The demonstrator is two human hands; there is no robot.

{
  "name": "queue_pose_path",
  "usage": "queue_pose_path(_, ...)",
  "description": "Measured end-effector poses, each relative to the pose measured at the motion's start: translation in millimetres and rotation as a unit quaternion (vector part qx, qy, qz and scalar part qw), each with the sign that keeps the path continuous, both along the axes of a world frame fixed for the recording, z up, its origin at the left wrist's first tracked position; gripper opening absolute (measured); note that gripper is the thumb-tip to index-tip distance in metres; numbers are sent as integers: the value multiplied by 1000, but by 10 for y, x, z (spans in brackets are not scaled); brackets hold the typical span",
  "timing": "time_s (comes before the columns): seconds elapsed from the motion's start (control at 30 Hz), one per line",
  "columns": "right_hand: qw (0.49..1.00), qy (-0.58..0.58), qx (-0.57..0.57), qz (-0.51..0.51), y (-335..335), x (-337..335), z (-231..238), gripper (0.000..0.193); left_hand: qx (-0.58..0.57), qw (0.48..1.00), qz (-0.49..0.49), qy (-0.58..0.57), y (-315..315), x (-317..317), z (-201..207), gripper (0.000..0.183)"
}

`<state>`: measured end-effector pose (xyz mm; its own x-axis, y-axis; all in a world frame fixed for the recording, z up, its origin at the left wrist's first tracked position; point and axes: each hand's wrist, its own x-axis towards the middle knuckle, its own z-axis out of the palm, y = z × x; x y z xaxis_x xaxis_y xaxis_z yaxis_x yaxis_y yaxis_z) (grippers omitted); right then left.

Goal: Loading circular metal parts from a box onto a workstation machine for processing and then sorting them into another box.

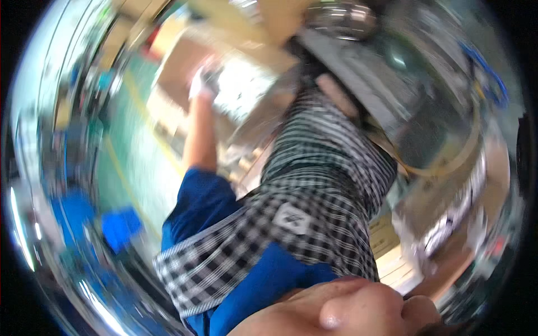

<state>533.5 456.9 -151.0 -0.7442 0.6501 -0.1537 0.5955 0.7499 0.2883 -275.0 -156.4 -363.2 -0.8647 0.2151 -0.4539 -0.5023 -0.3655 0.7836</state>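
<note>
My left hand (203,85), in a pale glove, reaches over an open cardboard box (168,89) on the far left. Motion blurs its fingers, and something greyish shows at them that I cannot make out. Right beside the hand, a bright white mass with dark specks (244,89) lies in the box; its kind is too smeared to tell. My bare left forearm (200,134) comes out of a blue short sleeve. My right hand does not show in this view.
To the right stands a grey metal machine or bench (358,67) with a round shiny metal part (342,19) at its far end. A blue cable or hose (493,73) hangs at the far right. Blue bins (120,228) stand left on the green floor (126,162).
</note>
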Motion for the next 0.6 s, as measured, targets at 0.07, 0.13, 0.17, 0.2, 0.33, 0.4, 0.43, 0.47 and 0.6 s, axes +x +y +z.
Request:
queue_pose_path(0.07,996,42,70,-32,100,19,543,49,-20,941,258,-216,-500,111,-232,17)
queue_pose_path(0.13,843,407,-194,-295,-627,-1169,1100,47,-70,959,225,-158,-678,262,-375,48)
queue_pose_path(0.17,908,314,-95,-259,-817,-1126,1196,46,-96,932,288,-198,-426,230,-305,50)
queue_pose_path(0.2,914,334,-98,-207,-817,-1152,1211,46,-124,892,364,-238,-384,328,-191,52)
queue_pose_path(0.33,892,320,-254,-197,-1576,-1763,1268,45,-305,866,264,-295,-551,145,-923,56)
queue_pose_path(0.4,909,260,-278,-171,-1798,-2028,1353,45,-552,806,-51,-207,-499,283,-629,57)
queue_pose_path(0.43,909,259,-285,-161,-1830,-2040,1308,45,-707,610,-354,-62,-458,292,-521,59)
queue_pose_path(0.47,909,257,-292,-150,-1854,-2049,1276,46,-705,610,-356,-62,-425,262,-556,59)
queue_pose_path(0.6,892,300,-298,-158,-1911,-2036,1213,48,-586,755,58,-288,-310,254,-663,60)
